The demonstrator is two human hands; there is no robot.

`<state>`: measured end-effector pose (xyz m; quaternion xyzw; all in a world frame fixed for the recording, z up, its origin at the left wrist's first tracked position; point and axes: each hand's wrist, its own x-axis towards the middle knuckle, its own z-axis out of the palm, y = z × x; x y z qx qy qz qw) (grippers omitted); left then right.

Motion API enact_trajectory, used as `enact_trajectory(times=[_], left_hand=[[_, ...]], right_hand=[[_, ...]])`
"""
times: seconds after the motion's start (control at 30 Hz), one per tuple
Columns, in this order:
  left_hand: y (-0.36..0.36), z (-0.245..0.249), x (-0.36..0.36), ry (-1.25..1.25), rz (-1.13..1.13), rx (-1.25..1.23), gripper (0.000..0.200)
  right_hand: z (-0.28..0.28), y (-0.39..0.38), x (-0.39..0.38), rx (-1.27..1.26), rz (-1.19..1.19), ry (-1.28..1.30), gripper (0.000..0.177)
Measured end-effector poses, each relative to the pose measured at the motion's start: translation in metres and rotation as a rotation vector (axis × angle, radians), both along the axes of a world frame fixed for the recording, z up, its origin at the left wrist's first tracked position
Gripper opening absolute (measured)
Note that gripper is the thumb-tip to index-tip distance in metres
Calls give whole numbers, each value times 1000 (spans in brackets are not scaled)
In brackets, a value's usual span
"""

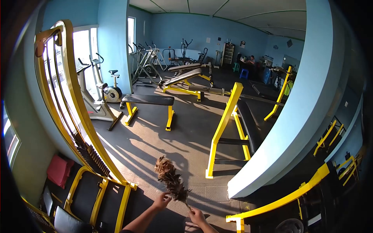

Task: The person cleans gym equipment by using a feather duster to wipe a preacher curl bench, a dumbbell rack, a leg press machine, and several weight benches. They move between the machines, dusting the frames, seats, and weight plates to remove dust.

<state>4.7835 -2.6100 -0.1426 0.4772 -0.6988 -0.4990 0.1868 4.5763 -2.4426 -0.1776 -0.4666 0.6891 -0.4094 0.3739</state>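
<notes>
A feather duster [172, 178] with brown and dark feathers slants up and to the left in front of me, over the sunlit floor. My right hand [197, 216] is closed around its thin handle, just below the feathers. To the left, my left hand [161, 201] is at the lower feathers, its fingers loosely bent and apart, not wrapped round the duster. The duster's head points away from me, toward a flat black bench [149, 99] on yellow legs.
A yellow cable machine [72, 85] with a weight stack rises at left. Nearer the right stand a yellow bench frame [224, 132] and a pale blue pillar [287, 132]. Exercise bikes [112, 93] and an incline bench [182, 77] are farther off. A person [251, 60] sits at the back.
</notes>
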Motion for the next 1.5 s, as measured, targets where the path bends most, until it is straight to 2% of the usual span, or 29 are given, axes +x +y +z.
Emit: enact_trajectory(times=[0.03,0.07,0.1,0.13,0.17,0.23,0.27,0.33,0.37,0.43,0.5,0.63,0.73,0.83,0.87,0.9,0.93,0.97,1.07,1.1,1.17,1.2,1.23,1.27,1.3,1.33,1.4,1.43,1.5], left_hand=[[3,-58,5,-45,176,156,57],[11,-96,17,-62,178,305,61],[18,-132,29,-147,139,326,63],[30,-126,40,-276,134,445,59],[48,-183,44,183,281,234,24],[31,-171,51,169,353,176,28],[36,-165,63,165,401,126,33],[20,-155,64,185,474,24,47],[-2,-155,61,192,473,-41,45],[-49,-152,52,172,623,240,44],[-102,-146,32,320,647,160,49],[-195,-111,-9,288,605,257,54],[-260,-85,-54,182,494,319,47],[-325,-99,-65,234,425,388,47],[-348,-101,-66,264,425,440,48],[-375,-114,-59,233,403,480,49],[-401,-117,-52,197,380,530,50],[-424,-122,-50,162,397,543,52],[-499,-81,-50,193,366,478,45],[-525,-84,-46,171,357,413,45],[-579,-89,-38,200,375,343,45],[-602,-66,-38,179,410,339,45],[-624,-58,-35,156,396,280,43],[-646,-36,-36,215,406,324,41],[-668,-21,-37,234,408,333,39],[-687,-11,-37,222,414,341,39],[-721,-4,-35,285,441,254,39],[-738,-2,-34,275,447,238,40],[-767,-13,-25,283,491,244,41]], right_hand=[[5,-13,-14,59,5,-81,33],[0,-28,-28,59,-35,-129,39],[2,-39,-46,11,-16,-99,41],[16,-55,-65,-47,5,-65,44],[18,-76,-81,-143,-63,-25,35],[21,-115,-106,-219,-131,-20,29],[11,-139,-120,-111,-128,-106,32],[32,-183,-162,-75,8,90,37],[45,-210,-176,-93,33,106,37],[86,-255,-196,-48,93,159,37],[115,-296,-210,-49,114,194,37],[130,-375,-218,-212,119,156,37],[112,-426,-205,-215,137,103,37],[97,-465,-187,12,173,81,37],[76,-479,-182,64,171,54,41],[82,-492,-173,107,144,62,32],[61,-501,-160,-194,75,130,35],[43,-509,-160,-71,51,140,39],[2,-553,-170,60,125,68,35],[-3,-575,-176,64,135,70,35],[-12,-604,-188,277,229,251,31],[-24,-621,-194,304,255,308,28],[-16,-640,-194,404,220,299,31],[5,-673,-199,741,239,319,40],[-11,-691,-203,802,201,340,46],[4,-717,-200,917,171,289,49],[8,-753,-196,817,124,258,46],[-12,-769,-195,824,134,254,46],[-93,-797,-195,478,-228,434,38]])
